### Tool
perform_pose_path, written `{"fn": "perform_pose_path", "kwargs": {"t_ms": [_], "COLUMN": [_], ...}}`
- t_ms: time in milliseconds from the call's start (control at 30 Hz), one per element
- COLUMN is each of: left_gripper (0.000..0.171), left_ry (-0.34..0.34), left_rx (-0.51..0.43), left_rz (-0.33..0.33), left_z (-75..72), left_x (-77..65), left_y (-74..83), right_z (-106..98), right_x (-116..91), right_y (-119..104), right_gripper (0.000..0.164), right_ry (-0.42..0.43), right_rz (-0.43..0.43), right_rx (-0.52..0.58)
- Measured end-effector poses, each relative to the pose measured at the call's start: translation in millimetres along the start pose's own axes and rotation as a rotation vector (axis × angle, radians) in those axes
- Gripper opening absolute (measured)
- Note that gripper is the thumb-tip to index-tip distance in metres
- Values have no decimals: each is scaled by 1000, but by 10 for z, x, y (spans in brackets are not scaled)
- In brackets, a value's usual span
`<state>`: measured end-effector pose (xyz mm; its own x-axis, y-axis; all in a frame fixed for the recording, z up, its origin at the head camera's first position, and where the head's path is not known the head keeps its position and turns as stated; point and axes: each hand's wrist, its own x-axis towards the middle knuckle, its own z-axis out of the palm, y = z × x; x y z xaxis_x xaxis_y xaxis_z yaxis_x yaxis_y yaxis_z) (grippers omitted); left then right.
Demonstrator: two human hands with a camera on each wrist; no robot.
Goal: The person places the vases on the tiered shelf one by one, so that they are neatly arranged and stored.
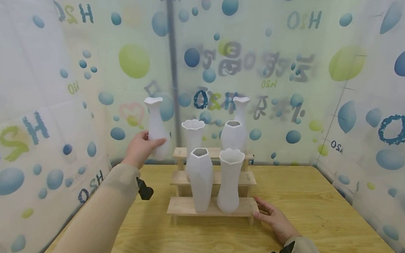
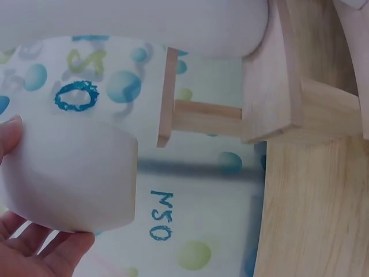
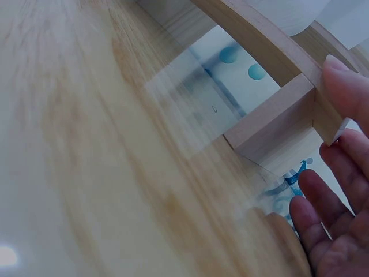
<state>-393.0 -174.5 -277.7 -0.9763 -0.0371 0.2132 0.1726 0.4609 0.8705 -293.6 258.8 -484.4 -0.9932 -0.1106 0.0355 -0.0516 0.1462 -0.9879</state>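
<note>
My left hand [image 1: 142, 148] grips a white vase [image 1: 157, 125] with a wavy rim and holds it upright, raised beside the top left of a three-step wooden stand [image 1: 215, 208]. In the left wrist view the lower body of that vase [image 2: 75, 173] shows between thumb and fingers, apart from the stand. At the right end of the lowest step, my right hand [image 1: 274, 218] pinches the board's edge between thumb and fingers. The right wrist view shows the thumb over the step's end [image 3: 323, 109] and the index finger under it.
A faceted vase [image 1: 201, 180] and a scalloped-rim vase [image 1: 230, 182] stand on the lowest step. Behind them are another scalloped vase [image 1: 193, 132], a faceted vase [image 1: 233, 136] and a wavy-rim vase [image 1: 241, 109]. The wooden table [image 1: 288, 187] meets patterned curtains [image 1: 273, 35] at back and sides.
</note>
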Motion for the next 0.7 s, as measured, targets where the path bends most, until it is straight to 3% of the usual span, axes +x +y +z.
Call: {"fn": "perform_pose_path", "kwargs": {"t_ms": [433,700], "left_gripper": [72,71], "left_ry": [-6,-8], "left_rx": [-62,-102], "left_rz": [50,11], "left_z": [219,321], "left_x": [123,181], "left_y": [183,212], "right_z": [-2,-9], "right_x": [9,-2], "right_y": [12,-1], "right_gripper": [63,63], "right_ry": [18,-2], "right_rz": [8,-3], "right_rx": [-16,2]}}
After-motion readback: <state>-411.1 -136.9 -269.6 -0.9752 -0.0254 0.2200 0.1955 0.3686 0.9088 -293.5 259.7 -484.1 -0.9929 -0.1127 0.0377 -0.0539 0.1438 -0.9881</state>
